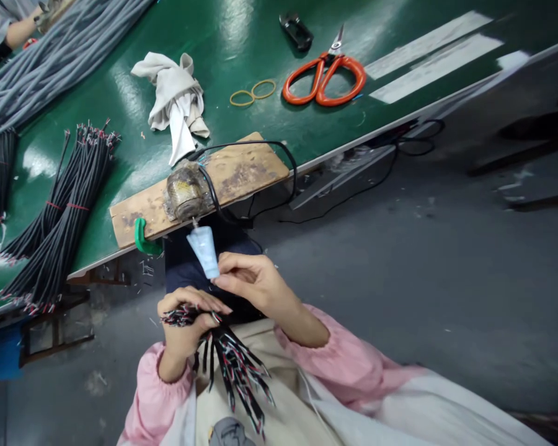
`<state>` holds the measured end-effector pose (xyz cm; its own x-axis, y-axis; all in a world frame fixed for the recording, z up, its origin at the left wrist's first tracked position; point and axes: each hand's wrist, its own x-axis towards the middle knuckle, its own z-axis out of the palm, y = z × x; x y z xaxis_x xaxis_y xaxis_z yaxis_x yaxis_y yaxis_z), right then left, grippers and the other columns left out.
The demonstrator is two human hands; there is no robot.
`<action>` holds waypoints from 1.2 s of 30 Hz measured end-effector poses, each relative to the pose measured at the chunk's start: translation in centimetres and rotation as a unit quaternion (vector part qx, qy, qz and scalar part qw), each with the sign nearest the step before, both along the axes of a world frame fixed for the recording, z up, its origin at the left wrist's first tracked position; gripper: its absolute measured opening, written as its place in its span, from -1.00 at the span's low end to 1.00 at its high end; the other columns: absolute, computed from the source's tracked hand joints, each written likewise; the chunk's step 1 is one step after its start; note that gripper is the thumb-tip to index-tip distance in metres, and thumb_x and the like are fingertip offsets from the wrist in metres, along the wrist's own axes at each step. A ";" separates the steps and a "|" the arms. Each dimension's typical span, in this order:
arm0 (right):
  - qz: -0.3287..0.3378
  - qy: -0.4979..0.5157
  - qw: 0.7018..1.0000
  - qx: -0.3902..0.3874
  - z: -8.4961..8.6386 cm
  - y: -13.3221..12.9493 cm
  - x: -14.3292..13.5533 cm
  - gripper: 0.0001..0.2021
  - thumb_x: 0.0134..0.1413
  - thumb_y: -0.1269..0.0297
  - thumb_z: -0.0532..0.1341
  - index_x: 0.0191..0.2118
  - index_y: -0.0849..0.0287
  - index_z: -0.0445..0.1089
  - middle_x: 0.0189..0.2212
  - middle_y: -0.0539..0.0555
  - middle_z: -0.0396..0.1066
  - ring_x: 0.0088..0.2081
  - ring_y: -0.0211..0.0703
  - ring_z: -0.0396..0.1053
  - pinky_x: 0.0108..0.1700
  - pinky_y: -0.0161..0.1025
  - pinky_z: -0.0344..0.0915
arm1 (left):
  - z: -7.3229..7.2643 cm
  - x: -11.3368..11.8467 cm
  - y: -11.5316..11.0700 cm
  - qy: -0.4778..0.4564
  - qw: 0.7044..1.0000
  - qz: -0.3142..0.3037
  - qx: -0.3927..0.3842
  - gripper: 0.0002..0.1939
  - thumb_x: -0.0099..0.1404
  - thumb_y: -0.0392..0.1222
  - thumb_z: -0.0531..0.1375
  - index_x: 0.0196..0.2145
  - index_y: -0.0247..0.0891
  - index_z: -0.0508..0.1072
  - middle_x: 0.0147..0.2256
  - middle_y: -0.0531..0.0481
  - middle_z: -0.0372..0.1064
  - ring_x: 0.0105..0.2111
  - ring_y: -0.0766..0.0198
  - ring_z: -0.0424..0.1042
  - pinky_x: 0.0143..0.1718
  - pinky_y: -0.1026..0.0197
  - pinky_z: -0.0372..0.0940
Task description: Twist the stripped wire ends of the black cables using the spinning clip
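My left hand (186, 319) is wrapped around a bundle of short black cables (237, 365), whose stripped ends show red, white and black wires fanning out over my lap. My right hand (255, 282) is closed in a pinch at the lower end of a light-blue tapered piece (204, 251); whatever is between the fingertips is hidden. That piece hangs on the thin metal shaft of a small motor (185, 192), which is wrapped in clear tape and fixed on a wooden board (246, 164). A green clamp (142, 238) grips the board at the table edge.
More black cable bundles (77, 192) and long grey cables (69, 68) lie on the green table at left. Beyond the board are a white cloth (174, 93), rubber bands (253, 93), orange-handled scissors (323, 77) and a black tool (296, 32). A co-worker's arm (21, 31) shows top left.
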<state>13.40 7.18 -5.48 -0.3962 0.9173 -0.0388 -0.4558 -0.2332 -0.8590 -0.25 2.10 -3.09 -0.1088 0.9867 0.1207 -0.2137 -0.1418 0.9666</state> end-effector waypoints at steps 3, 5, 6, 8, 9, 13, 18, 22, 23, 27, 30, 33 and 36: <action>-0.038 -0.058 0.995 0.074 0.3 -0.2 0.0 -0.80 0.07 0.18 0.39 -0.45 0.20 0.53 -0.54 -0.02 0.37 -0.50 -0.31 0.23 -0.45 -0.30 0.15 | -0.6 -0.7 0.3 -0.020 1.000 -0.006 0.015 -0.76 0.19 -0.08 0.42 -0.46 -0.24 0.50 -0.57 0.12 0.43 -0.59 0.33 0.51 -0.52 0.32 0.46; -0.058 -0.084 0.988 0.119 0.6 -0.4 0.0 -0.83 0.11 0.25 0.36 -0.45 0.20 0.53 -0.54 -0.01 0.38 -0.51 -0.31 0.24 -0.46 -0.31 0.16 | -0.8 -1.1 0.2 -0.013 1.000 -0.009 0.001 -0.80 0.21 -0.11 0.41 -0.44 -0.23 0.51 -0.57 0.14 0.41 -0.64 0.38 0.46 -0.58 0.37 0.41; -0.062 -0.091 0.984 0.141 0.7 -0.5 0.0 -0.84 0.13 0.27 0.35 -0.44 0.21 0.54 -0.53 0.00 0.40 -0.50 -0.31 0.26 -0.46 -0.31 0.18 | -0.8 -1.2 0.0 -0.003 1.000 -0.012 -0.009 -0.81 0.22 -0.11 0.40 -0.45 -0.23 0.52 -0.58 0.15 0.41 -0.67 0.40 0.44 -0.61 0.39 0.38; -0.064 -0.100 0.976 0.182 1.1 -0.7 0.0 -0.85 0.18 0.30 0.31 -0.39 0.22 0.56 -0.50 0.04 0.46 -0.48 -0.29 0.32 -0.45 -0.31 0.23 | -0.7 -1.4 -0.3 0.023 0.999 -0.015 -0.036 -0.78 0.22 -0.09 0.39 -0.47 -0.24 0.53 -0.60 0.15 0.41 -0.73 0.43 0.38 -0.68 0.42 0.32; -0.066 -0.104 0.972 0.202 1.2 -0.8 0.0 -0.85 0.21 0.32 0.29 -0.37 0.22 0.56 -0.48 0.06 0.49 -0.47 -0.27 0.35 -0.45 -0.31 0.26 | -0.5 -1.5 -0.5 0.031 0.998 -0.014 -0.049 -0.75 0.23 -0.06 0.39 -0.49 -0.24 0.53 -0.61 0.15 0.40 -0.75 0.44 0.36 -0.70 0.42 0.30; -0.094 -0.124 0.949 0.276 1.7 -1.1 -0.1 -0.85 0.26 0.34 0.26 -0.32 0.21 0.56 -0.45 0.09 0.56 -0.41 -0.22 0.42 -0.37 -0.27 0.36 | 0.1 -1.4 -1.0 0.050 0.995 -0.005 -0.091 -0.68 0.22 0.02 0.38 -0.52 -0.26 0.52 -0.68 0.15 0.37 -0.79 0.43 0.33 -0.74 0.42 0.26; -0.140 -0.155 0.921 0.329 1.8 -1.4 -0.2 -0.88 0.25 0.42 0.25 -0.32 0.21 0.53 -0.45 0.10 0.57 -0.41 -0.19 0.43 -0.33 -0.22 0.40 | 0.5 -1.2 -1.1 0.061 0.990 0.007 -0.124 -0.63 0.21 0.06 0.37 -0.54 -0.28 0.50 -0.71 0.14 0.36 -0.81 0.43 0.31 -0.76 0.42 0.23; -0.139 -0.163 0.924 0.316 1.9 -1.5 -0.2 -0.85 0.27 0.42 0.21 -0.34 0.21 0.48 -0.46 0.08 0.52 -0.39 -0.19 0.39 -0.29 -0.19 0.37 | 0.7 -1.0 -1.0 0.068 0.990 -0.001 -0.124 -0.63 0.22 0.06 0.37 -0.55 -0.28 0.52 -0.72 0.13 0.35 -0.82 0.44 0.29 -0.77 0.43 0.20; -0.121 -0.155 0.935 0.295 1.9 -1.6 -0.1 -0.84 0.29 0.38 0.20 -0.35 0.21 0.47 -0.46 0.08 0.50 -0.40 -0.19 0.38 -0.30 -0.20 0.36 | 0.7 -1.0 -0.9 0.069 0.991 -0.004 -0.115 -0.64 0.23 0.05 0.36 -0.55 -0.28 0.53 -0.71 0.13 0.36 -0.82 0.45 0.29 -0.77 0.43 0.19; 0.026 -0.054 0.990 0.124 1.7 -1.4 0.1 -0.66 0.28 0.04 0.22 -0.39 0.21 0.41 -0.47 0.03 0.38 -0.44 -0.26 0.31 -0.40 -0.27 0.27 | 1.1 -1.0 -0.5 0.090 0.994 -0.003 -0.065 -0.73 0.19 0.00 0.41 -0.52 -0.23 0.60 -0.63 0.08 0.46 -0.78 0.42 0.32 -0.75 0.39 0.22; 0.092 0.002 0.996 0.013 1.5 -0.3 0.0 -0.56 0.08 -0.14 0.32 -0.41 0.21 0.40 -0.49 -0.02 0.33 -0.46 -0.30 0.26 -0.40 -0.30 0.23 | 1.6 -0.9 -0.1 0.131 0.991 -0.001 -0.024 -0.87 0.14 -0.12 0.44 -0.50 -0.18 0.66 -0.61 0.05 0.51 -0.73 0.38 0.38 -0.69 0.35 0.28; 0.042 -0.004 0.998 -0.039 1.5 1.7 -0.6 -0.48 -0.10 -0.24 0.38 -0.50 0.21 0.41 -0.56 -0.06 0.29 -0.50 -0.33 0.18 -0.43 -0.31 0.14 | 2.0 -0.9 0.2 0.156 0.988 0.011 -0.007 -0.94 0.11 -0.20 0.46 -0.49 -0.16 0.68 -0.60 0.03 0.54 -0.71 0.36 0.42 -0.68 0.35 0.30; 0.012 -0.003 0.999 -0.038 2.4 3.6 -1.5 -0.39 -0.16 -0.34 0.34 -0.60 0.22 0.39 -0.62 -0.05 0.28 -0.55 -0.36 0.12 -0.49 -0.31 0.07 | 2.4 -0.9 0.6 0.148 0.988 0.040 -0.012 -0.94 0.06 -0.21 0.48 -0.49 -0.13 0.69 -0.58 0.05 0.56 -0.72 0.38 0.39 -0.71 0.36 0.27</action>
